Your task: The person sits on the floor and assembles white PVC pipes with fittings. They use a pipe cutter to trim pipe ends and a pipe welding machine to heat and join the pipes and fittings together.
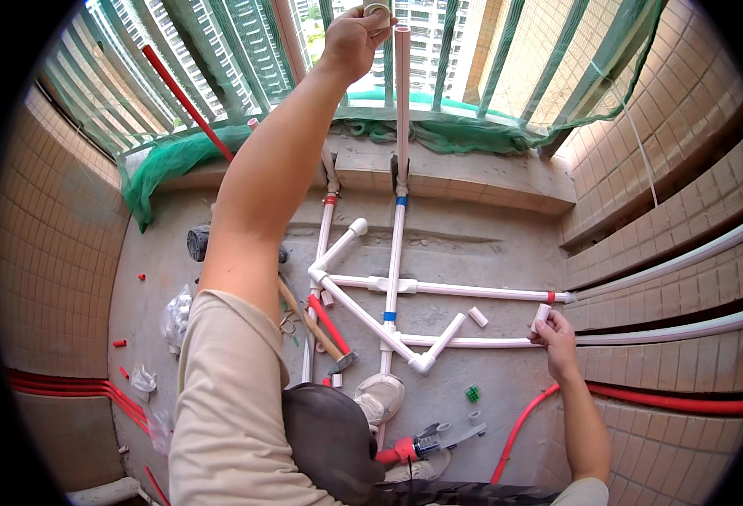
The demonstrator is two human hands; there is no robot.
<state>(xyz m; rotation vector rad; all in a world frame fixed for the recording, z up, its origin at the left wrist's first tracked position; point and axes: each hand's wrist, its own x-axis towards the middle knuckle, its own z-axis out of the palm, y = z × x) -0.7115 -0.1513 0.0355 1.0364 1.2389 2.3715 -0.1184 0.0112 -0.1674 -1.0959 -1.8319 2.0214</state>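
Note:
Raised high at the top centre, my left hand (pixel 356 42) grips a round white fitting (pixel 377 15), just left of the top of an upright white pipe (pixel 402 93). My right hand (pixel 555 346) holds a short white pipe piece (pixel 542 315) above the horizontal pipe run at the right. Between them, white pipes cross on the concrete floor, with an angled assembly (pixel 354 316) of pipes and elbows lying over them. A short loose piece (pixel 478 317) lies beside it. My left forearm hides part of the floor and railing.
A hammer (pixel 343 361), a red-handled tool (pixel 405 449), plastic bags (pixel 175 314) and red pipes (pixel 68 385) lie on the floor (pixel 489 228). Green netting (pixel 144 190) covers the railing edge. Tiled walls (pixel 59 253) flank both sides. My feet (pixel 380 396) are below.

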